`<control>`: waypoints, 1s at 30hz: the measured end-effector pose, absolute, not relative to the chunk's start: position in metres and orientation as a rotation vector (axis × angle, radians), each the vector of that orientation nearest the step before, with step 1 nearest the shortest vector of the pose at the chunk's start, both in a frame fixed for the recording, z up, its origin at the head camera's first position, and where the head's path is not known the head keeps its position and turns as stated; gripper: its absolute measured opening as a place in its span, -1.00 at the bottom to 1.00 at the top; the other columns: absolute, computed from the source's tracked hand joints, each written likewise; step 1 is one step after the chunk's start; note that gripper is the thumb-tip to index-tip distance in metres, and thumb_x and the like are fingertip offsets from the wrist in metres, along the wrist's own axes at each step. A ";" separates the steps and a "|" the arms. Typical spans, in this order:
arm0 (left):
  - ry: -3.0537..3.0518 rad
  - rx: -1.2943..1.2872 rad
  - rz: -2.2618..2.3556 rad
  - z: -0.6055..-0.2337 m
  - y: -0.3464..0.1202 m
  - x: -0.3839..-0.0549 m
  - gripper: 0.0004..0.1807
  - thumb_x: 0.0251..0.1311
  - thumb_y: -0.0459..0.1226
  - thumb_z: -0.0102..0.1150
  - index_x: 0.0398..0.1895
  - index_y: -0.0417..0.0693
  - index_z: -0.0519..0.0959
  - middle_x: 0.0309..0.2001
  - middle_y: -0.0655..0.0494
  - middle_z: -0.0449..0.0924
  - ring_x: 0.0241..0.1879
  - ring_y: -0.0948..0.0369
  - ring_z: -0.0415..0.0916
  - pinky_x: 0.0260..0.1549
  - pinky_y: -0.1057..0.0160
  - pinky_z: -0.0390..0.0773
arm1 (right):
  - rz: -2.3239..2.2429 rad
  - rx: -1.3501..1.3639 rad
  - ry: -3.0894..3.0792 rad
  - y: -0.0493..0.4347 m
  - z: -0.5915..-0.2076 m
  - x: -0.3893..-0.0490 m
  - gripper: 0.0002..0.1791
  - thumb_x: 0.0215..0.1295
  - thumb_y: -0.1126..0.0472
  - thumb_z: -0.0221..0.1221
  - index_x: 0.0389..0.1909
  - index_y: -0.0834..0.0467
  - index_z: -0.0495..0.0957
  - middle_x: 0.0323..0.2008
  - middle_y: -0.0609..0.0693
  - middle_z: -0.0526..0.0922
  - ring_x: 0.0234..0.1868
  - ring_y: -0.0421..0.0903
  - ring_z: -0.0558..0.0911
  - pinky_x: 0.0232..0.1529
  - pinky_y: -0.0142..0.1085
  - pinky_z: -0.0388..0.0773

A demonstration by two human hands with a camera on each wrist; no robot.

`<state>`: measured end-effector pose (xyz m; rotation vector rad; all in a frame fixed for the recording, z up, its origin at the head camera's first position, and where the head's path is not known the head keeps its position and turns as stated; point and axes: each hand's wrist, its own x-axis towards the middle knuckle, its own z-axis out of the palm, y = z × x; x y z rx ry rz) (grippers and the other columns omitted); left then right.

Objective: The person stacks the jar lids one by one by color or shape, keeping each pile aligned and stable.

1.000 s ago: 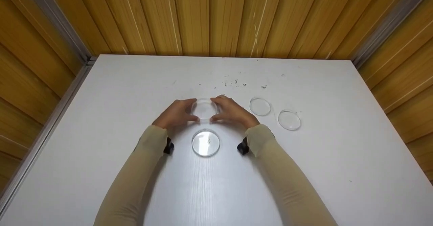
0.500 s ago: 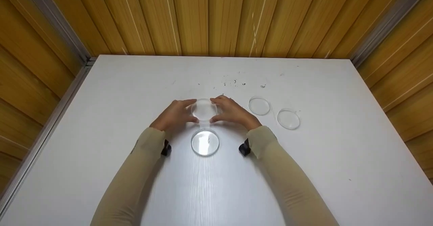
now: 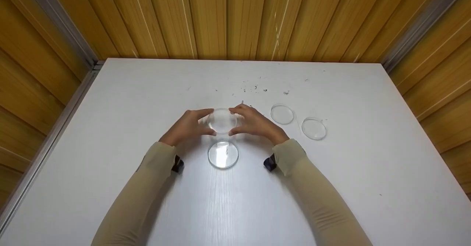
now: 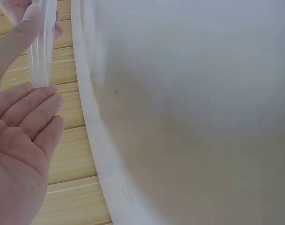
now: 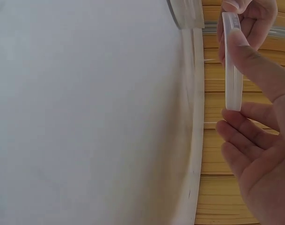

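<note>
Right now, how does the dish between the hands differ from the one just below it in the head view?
The left hand and right hand pinch the held dish; neither touches the near dish. The held dish is raised above the table; the near dish rests on it. The near dish shows a bright white glare in the head view; the held dish looks hazier. Both are round and clear.

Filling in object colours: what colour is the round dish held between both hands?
The dish is colourless and see-through; the head view shows this best.
</note>
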<state>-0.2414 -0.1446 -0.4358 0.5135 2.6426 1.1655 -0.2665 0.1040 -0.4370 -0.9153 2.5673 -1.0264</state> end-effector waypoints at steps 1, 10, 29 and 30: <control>2.640 0.520 1.171 -0.435 -0.145 -0.240 -0.15 -0.08 -0.16 0.50 0.33 -0.17 0.37 0.34 -0.03 0.37 0.37 0.06 0.27 0.35 0.00 0.26 | -1.027 -0.924 2.568 0.104 -0.436 -0.265 -0.12 -0.05 -0.02 0.46 0.30 0.24 0.38 0.16 0.13 0.48 0.23 0.06 0.40 0.33 -0.03 0.29; 2.626 0.584 1.167 -0.433 -0.147 -0.228 -0.15 -0.07 -0.12 0.49 0.32 -0.23 0.37 0.31 -0.05 0.40 0.36 0.05 0.29 0.34 0.00 0.28 | -1.010 -0.943 2.543 0.107 -0.432 -0.254 -0.12 -0.03 -0.05 0.45 0.29 0.26 0.38 0.15 0.15 0.49 0.21 0.08 0.46 0.28 -0.09 0.37; 2.601 0.661 1.118 -0.429 -0.146 -0.198 -0.15 -0.11 -0.11 0.51 0.28 -0.24 0.41 0.27 -0.07 0.45 0.29 0.03 0.37 0.27 -0.03 0.37 | -0.936 -0.993 2.477 0.113 -0.428 -0.228 -0.06 -0.10 -0.17 0.45 0.29 0.20 0.39 0.07 0.05 0.48 0.10 -0.04 0.48 0.19 -0.16 0.42; 2.601 0.659 1.109 -0.429 -0.146 -0.197 -0.15 -0.11 -0.11 0.51 0.28 -0.25 0.41 0.27 -0.07 0.45 0.29 0.03 0.38 0.27 -0.02 0.38 | -0.933 -0.999 2.476 0.113 -0.428 -0.226 -0.07 -0.10 -0.17 0.45 0.28 0.19 0.40 0.06 0.05 0.48 0.08 -0.04 0.49 0.17 -0.17 0.43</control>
